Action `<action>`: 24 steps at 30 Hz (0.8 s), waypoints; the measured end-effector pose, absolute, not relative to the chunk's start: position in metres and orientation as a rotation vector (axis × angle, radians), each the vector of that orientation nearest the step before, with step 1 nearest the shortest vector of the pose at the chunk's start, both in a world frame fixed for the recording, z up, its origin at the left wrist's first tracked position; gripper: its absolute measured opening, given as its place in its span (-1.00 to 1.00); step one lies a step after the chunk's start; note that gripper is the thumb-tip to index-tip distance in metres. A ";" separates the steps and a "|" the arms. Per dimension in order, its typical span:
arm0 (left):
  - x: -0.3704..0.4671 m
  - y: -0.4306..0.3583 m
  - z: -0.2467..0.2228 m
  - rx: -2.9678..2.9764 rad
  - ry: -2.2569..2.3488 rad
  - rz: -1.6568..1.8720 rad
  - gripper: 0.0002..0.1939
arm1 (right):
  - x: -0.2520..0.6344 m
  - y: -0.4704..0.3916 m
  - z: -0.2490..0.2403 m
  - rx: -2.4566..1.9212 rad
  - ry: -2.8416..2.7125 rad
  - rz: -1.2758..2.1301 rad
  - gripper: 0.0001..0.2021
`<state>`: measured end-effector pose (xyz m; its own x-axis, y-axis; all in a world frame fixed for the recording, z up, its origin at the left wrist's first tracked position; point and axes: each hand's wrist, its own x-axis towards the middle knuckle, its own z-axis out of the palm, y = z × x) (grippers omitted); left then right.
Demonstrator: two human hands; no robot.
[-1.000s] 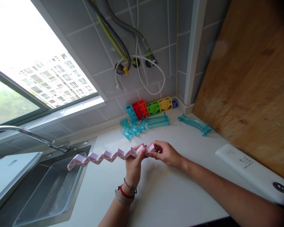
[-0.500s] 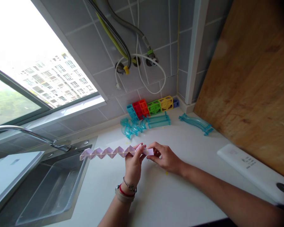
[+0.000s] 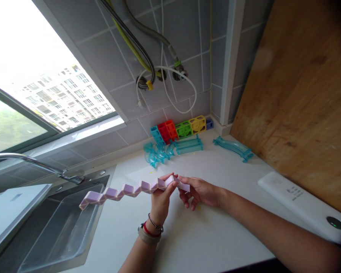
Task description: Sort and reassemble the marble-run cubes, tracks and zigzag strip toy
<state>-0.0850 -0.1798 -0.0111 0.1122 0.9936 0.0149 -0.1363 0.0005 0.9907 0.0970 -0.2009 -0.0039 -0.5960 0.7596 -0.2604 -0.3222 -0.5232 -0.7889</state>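
A lilac-and-white twisty snake puzzle (image 3: 111, 193) is stretched out in a zigzag above the counter, its long free part pointing left toward the sink. My left hand (image 3: 160, 199) grips it near its right end, thumb in front and fingers behind. At that short end, my right hand (image 3: 202, 190) holds the last segments by its upper digits. Its lower fingers hang loosely bent below the puzzle, and part of its grip is hidden behind the segments. A bracelet, a red cord and a band circle my left wrist.
Translucent teal toy track parts (image 3: 159, 153) and coloured blocks (image 3: 183, 130) line the wall. A curved teal piece (image 3: 233, 148) lies right of them. A white device (image 3: 301, 203) rests by a wooden board (image 3: 295, 98). At left are a sink (image 3: 88, 242) and a faucet (image 3: 34, 160).
The puzzle's left part has dropped and turned, showing more lilac faces. My right hand has rolled over, its lower fingers now spreading downward. My left hand keeps its grip.
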 end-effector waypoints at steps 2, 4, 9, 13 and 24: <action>-0.085 -0.179 -0.012 1.156 1.016 1.190 -0.54 | 0.096 -0.201 -0.004 -0.773 -0.945 2.118 -0.52; -0.085 -0.178 -0.013 1.140 1.011 1.188 -0.54 | 0.094 -0.201 -0.005 -0.766 -0.990 2.073 -0.51; -0.087 -0.178 -0.013 1.113 0.993 1.188 -0.56 | 0.092 -0.201 -0.004 -0.766 -1.084 1.948 -0.48; -0.085 -0.179 -0.008 1.127 0.963 1.186 -0.57 | 0.092 -0.200 -0.005 -0.751 -1.113 1.937 -0.48; -0.077 -0.176 -0.003 0.904 0.982 1.205 -0.64 | 0.086 -0.202 -0.020 -1.004 -1.492 1.409 -0.61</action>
<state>-0.0767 -0.1761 -0.0027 0.0842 0.9892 -0.1198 -0.3165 0.1405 0.9381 0.0858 -0.2015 -0.0204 -0.3353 0.9410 0.0453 0.0090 0.0513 -0.9986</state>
